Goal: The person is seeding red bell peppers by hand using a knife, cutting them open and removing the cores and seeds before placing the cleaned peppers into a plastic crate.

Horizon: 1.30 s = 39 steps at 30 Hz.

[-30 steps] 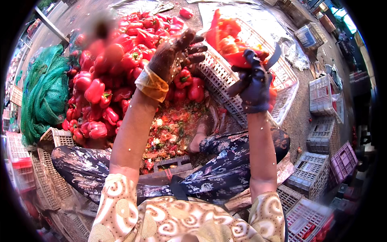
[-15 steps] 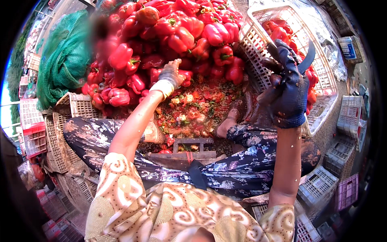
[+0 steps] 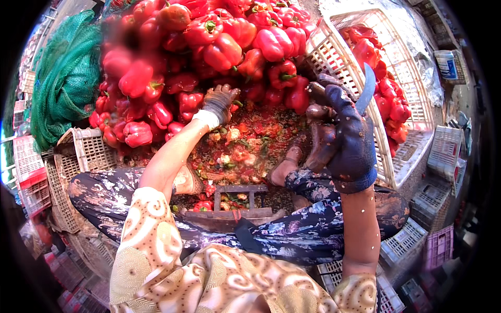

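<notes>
My right hand (image 3: 352,141), in a dark blue glove, is raised beside the crate on the right. It is closed round a knife (image 3: 368,89) whose curved blade points upward; the handle is hidden in the glove. My left hand (image 3: 218,103), in a dirty grey glove with a pale cuff, reaches to the near edge of a heap of red bell peppers (image 3: 223,52). Its fingers are curled, and a bit of red and green pepper (image 3: 236,104) shows at the fingertips, the rest covered by the hand.
A white plastic crate (image 3: 383,175) holding red peppers stands tilted at the right. Pepper scraps and seeds (image 3: 237,151) cover the ground between my feet, behind a small wooden frame (image 3: 240,213). Green netting (image 3: 68,78) lies at the left, above more crates (image 3: 94,148).
My right hand has come down and slightly left with the knife, its blade now more upright. My left hand stays at the heap's edge, now covering most of the pepper beside it. The view has shifted slightly.
</notes>
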Tool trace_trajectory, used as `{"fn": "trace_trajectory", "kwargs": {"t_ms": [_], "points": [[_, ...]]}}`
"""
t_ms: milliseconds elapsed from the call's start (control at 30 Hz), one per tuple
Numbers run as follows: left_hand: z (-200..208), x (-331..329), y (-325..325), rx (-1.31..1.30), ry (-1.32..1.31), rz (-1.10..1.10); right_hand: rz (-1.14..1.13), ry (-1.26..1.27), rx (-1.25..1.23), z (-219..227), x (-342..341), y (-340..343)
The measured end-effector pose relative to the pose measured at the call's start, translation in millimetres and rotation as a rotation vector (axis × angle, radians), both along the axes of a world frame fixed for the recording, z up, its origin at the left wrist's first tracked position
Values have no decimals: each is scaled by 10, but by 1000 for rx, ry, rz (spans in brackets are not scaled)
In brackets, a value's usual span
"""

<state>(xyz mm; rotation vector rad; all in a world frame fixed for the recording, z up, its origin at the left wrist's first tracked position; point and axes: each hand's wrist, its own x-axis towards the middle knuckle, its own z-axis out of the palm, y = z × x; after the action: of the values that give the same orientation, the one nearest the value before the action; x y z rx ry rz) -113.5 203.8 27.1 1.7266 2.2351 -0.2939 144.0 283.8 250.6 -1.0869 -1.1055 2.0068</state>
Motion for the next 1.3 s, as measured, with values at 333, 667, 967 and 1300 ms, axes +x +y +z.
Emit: {"fn": "trace_trajectory", "kwargs": {"t_ms": [333, 667, 967, 1300], "points": [[1683, 453, -1, 1195, -1218, 277, 321, 232, -395, -542, -181, -193], [2243, 814, -482, 823, -1490, 99, 73, 282, 179, -237, -237, -193], [1977, 1039, -389, 751, -1843, 332, -37, 95, 204, -169, -286, -468], [1735, 735, -458, 868, -1668, 351, 420, -372, 897, -133, -143, -291]]}}
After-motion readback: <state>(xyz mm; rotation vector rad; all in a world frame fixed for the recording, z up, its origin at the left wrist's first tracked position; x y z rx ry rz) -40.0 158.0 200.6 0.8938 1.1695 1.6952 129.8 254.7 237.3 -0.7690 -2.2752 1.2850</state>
